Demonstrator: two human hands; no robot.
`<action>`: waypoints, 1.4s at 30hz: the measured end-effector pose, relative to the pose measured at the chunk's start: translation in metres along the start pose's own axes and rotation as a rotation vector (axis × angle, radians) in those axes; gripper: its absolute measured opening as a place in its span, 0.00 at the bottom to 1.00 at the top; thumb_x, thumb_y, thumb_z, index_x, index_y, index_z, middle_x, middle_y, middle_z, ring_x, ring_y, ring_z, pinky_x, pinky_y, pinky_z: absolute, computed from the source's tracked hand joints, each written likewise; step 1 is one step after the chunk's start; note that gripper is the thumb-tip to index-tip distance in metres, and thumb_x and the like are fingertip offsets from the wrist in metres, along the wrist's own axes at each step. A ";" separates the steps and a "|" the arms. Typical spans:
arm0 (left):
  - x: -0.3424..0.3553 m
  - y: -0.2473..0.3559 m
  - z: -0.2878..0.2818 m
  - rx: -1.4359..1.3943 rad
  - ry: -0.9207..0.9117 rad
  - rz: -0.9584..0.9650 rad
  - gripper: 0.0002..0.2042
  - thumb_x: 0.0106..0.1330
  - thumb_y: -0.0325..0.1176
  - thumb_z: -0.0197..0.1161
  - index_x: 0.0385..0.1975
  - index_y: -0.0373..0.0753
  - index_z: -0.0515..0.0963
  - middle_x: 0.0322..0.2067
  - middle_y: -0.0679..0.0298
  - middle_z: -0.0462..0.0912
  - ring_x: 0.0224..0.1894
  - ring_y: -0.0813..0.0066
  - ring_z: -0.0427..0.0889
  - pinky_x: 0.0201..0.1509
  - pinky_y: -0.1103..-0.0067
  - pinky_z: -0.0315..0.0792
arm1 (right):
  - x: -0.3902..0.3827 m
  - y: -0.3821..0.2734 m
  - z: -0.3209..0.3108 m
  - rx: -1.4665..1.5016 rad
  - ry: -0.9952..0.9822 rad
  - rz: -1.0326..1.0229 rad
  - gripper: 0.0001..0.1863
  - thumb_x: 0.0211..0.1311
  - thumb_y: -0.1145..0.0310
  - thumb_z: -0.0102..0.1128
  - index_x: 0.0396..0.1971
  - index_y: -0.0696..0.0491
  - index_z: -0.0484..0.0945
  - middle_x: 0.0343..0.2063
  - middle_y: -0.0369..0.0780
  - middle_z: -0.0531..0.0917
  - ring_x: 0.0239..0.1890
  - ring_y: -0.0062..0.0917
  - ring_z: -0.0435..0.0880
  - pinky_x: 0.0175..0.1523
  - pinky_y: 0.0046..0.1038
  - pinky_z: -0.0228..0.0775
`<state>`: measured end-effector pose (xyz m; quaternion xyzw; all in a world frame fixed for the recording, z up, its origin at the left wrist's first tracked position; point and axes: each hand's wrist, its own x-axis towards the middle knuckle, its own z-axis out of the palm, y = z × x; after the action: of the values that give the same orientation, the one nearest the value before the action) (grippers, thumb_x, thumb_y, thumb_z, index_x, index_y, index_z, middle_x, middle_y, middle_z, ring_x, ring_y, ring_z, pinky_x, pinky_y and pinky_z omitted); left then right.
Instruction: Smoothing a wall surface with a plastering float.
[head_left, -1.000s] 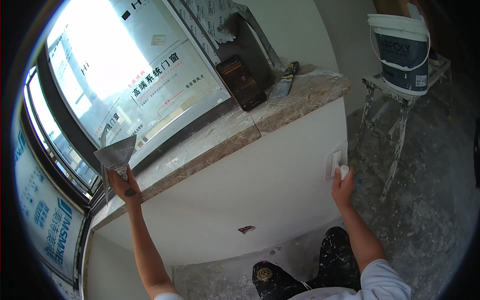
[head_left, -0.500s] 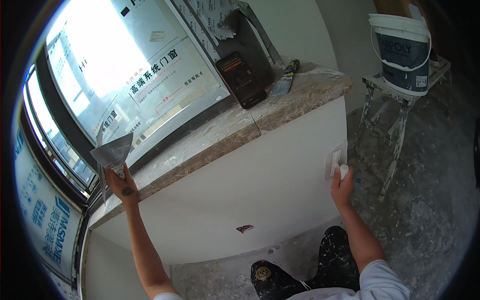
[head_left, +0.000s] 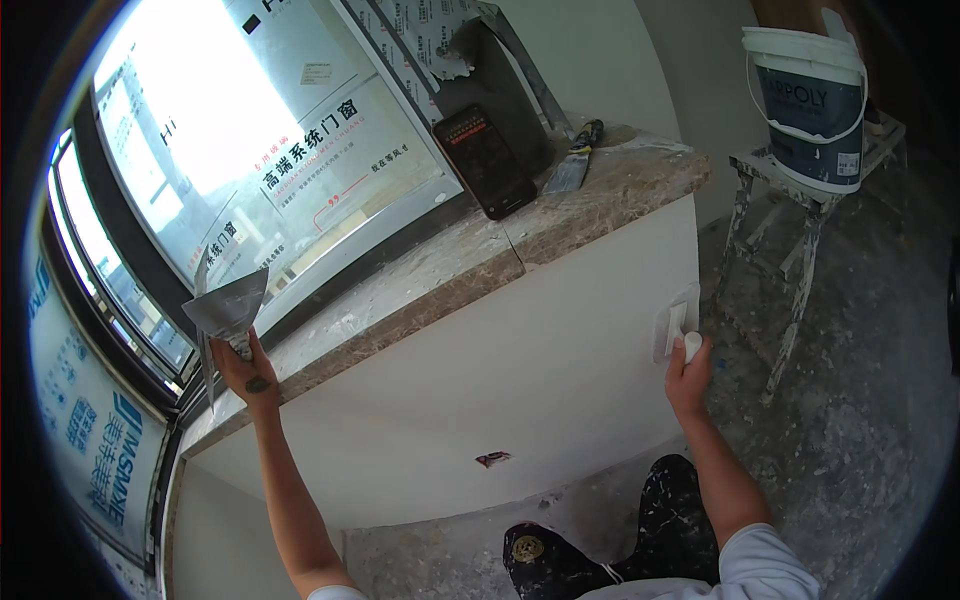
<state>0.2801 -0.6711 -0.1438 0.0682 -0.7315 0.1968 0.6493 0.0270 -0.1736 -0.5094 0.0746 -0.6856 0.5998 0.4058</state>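
Note:
My left hand (head_left: 245,378) is closed around the handle of a wide putty knife (head_left: 228,308), raised at the left end of the stone sill. A thin metal edge (head_left: 207,365), seen nearly edge-on, runs alongside that hand; whether I grip it too is unclear. At the right end of the white wall (head_left: 500,350) below the sill, my right hand (head_left: 688,380) grips the white handle of a plastering trowel (head_left: 664,335). Its pale, see-through-looking blade lies flat on or very near the wall, close to the corner. My fingers partly cover the handle.
On the marble sill (head_left: 400,305) a phone (head_left: 484,162) leans by the window frame, beside a scraper (head_left: 575,158). A bucket (head_left: 812,110) stands on a paint-spattered stool (head_left: 790,215) at the right. Low in the wall is a small hole (head_left: 492,460). Film-covered window panes (head_left: 330,190) rise behind.
The phone's screen looks darker than before. Both hands and their tools keep nearly the same places, with only a slight shift of the whole view.

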 end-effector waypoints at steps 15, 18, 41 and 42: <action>0.003 0.004 -0.001 -0.023 -0.003 0.002 0.14 0.67 0.28 0.64 0.50 0.30 0.75 0.48 0.45 0.77 0.50 0.40 0.76 0.55 0.60 0.69 | 0.001 -0.001 0.000 -0.021 0.009 0.007 0.18 0.71 0.61 0.58 0.48 0.60 0.71 0.32 0.52 0.83 0.34 0.51 0.85 0.37 0.41 0.75; 0.004 0.008 -0.002 -0.020 0.003 0.006 0.14 0.67 0.29 0.64 0.49 0.30 0.75 0.47 0.44 0.77 0.50 0.39 0.76 0.55 0.60 0.69 | 0.000 -0.002 -0.001 -0.014 0.007 0.012 0.18 0.71 0.61 0.58 0.48 0.60 0.71 0.32 0.52 0.83 0.35 0.51 0.85 0.37 0.41 0.75; 0.002 0.003 -0.001 0.006 0.021 0.020 0.15 0.66 0.30 0.66 0.48 0.28 0.75 0.44 0.44 0.76 0.47 0.39 0.75 0.52 0.57 0.69 | 0.000 0.002 0.003 -0.059 0.036 0.025 0.17 0.71 0.59 0.58 0.46 0.59 0.71 0.30 0.51 0.83 0.34 0.49 0.86 0.35 0.41 0.74; 0.002 0.003 -0.001 0.000 0.017 0.015 0.15 0.66 0.30 0.66 0.48 0.28 0.75 0.45 0.44 0.76 0.48 0.39 0.75 0.52 0.57 0.68 | -0.001 0.002 0.003 -0.059 0.036 0.025 0.17 0.71 0.59 0.58 0.46 0.59 0.71 0.30 0.51 0.83 0.34 0.49 0.86 0.35 0.41 0.74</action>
<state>0.2796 -0.6678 -0.1428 0.0612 -0.7266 0.2019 0.6539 0.0253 -0.1757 -0.5112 0.0434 -0.6965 0.5855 0.4126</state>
